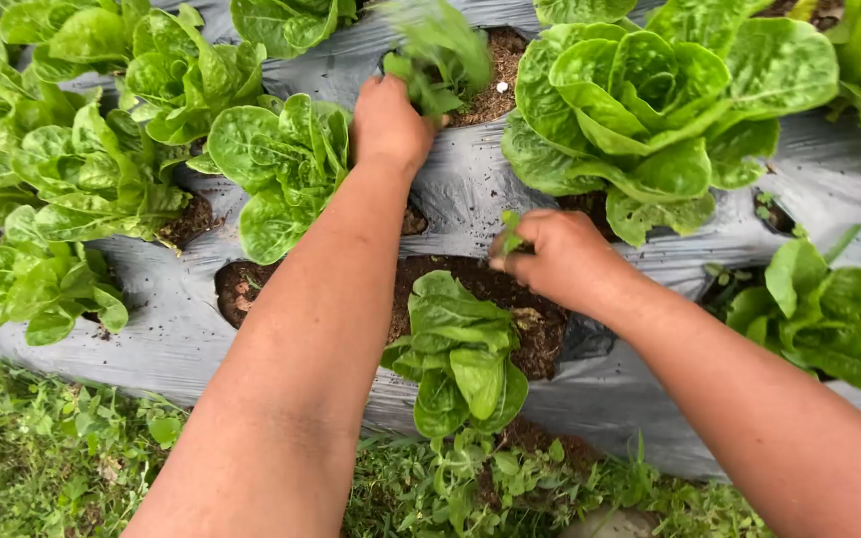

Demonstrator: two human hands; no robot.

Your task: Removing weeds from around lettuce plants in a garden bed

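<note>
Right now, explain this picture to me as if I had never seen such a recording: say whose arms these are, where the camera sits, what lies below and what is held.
There is one picture, taken by a camera worn on a person's head and looking down, so the two bare arms belong to that person. Below is a garden bed covered with grey plastic sheet. Holes cut in the sheet show dark soil, and lettuce plants grow out of them, such as the small lettuce near the front and the big lettuce farther back. Grass and weeds grow along the near edge.

The left hand reaches to a far hole and grips a blurred bunch of green leaves. The right hand is over the near hole, and its fingers pinch a small green sprig.
</note>
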